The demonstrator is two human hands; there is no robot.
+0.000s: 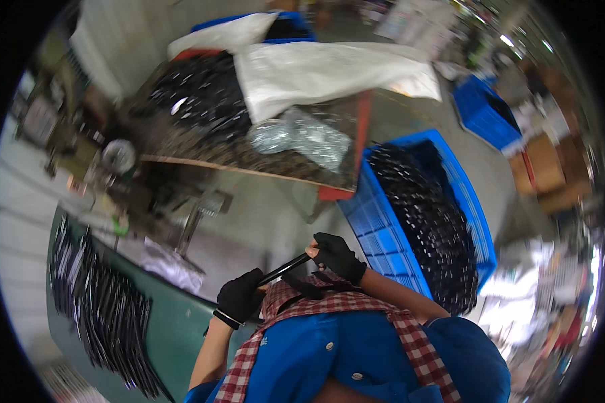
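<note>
In the head view, my left hand (pixel 242 295) and my right hand (pixel 333 258), both in black gloves with bare fingertips, are closed on the two ends of a glossy black strip (pixel 284 267), held in front of my red checked apron. To my left, many similar black strips (pixel 101 302) lie side by side on a green worktop (pixel 175 339). Beside my right hand stands a large blue plastic crate (pixel 376 242), heaped with small shiny black pieces (pixel 423 221).
A table (pixel 215 163) ahead holds black pieces (pixel 202 94), white sacks (pixel 336 67) and clear plastic bags (pixel 302 141). Machinery (pixel 114 161) stands at the left. More blue crates (pixel 484 111) and cardboard boxes (pixel 548 168) sit further back and right.
</note>
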